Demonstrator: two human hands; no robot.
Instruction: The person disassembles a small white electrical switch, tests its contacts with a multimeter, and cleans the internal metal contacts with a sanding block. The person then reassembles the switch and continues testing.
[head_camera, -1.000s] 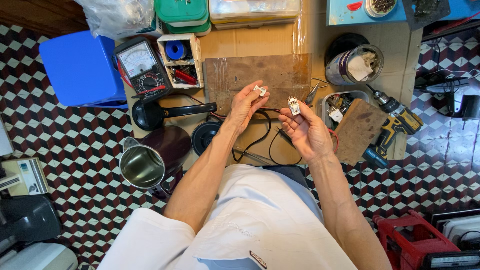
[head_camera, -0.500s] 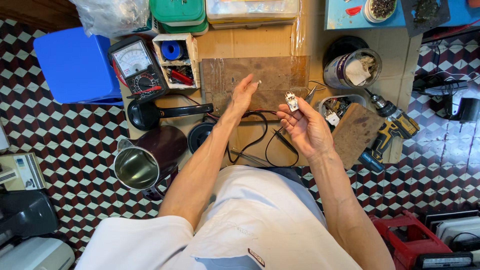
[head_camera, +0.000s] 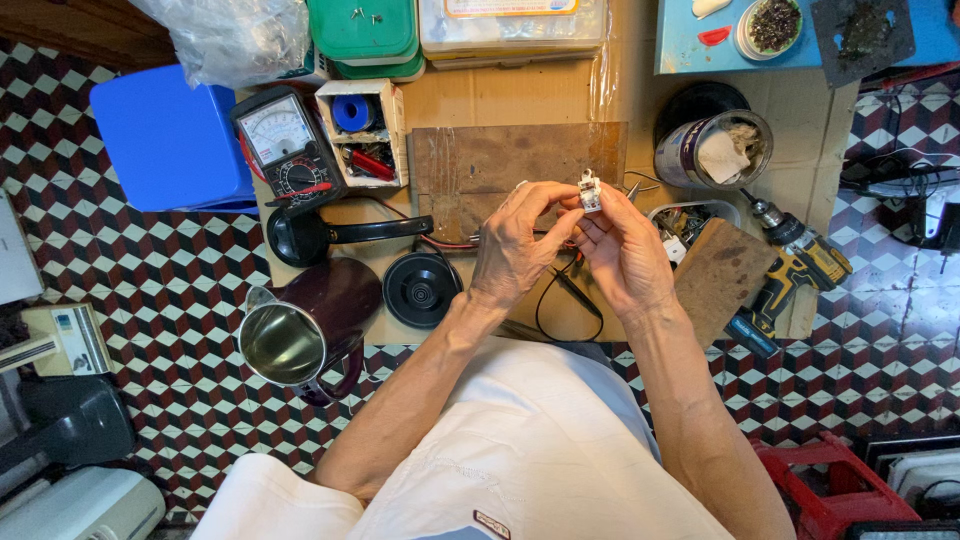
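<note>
Two hands meet over the tabletop (head_camera: 560, 110), and both pinch one small white part (head_camera: 590, 190) between them. The left hand (head_camera: 515, 245) curls its fingertips onto the part, and the right hand (head_camera: 625, 250) props it from below, so the work on it looks under way, not finished. The kettle (head_camera: 300, 335) lies open and empty on the floor, with its black base (head_camera: 422, 290) beside it, so putting it back looks left to do. From the left sit a blue box (head_camera: 170, 135), a meter (head_camera: 285, 145) with a white dial, green lidded tubs (head_camera: 365, 35), a clear flat box (head_camera: 515, 25) with a pale label, a round tin (head_camera: 715, 150), and a yellow drill (head_camera: 790, 270).
</note>
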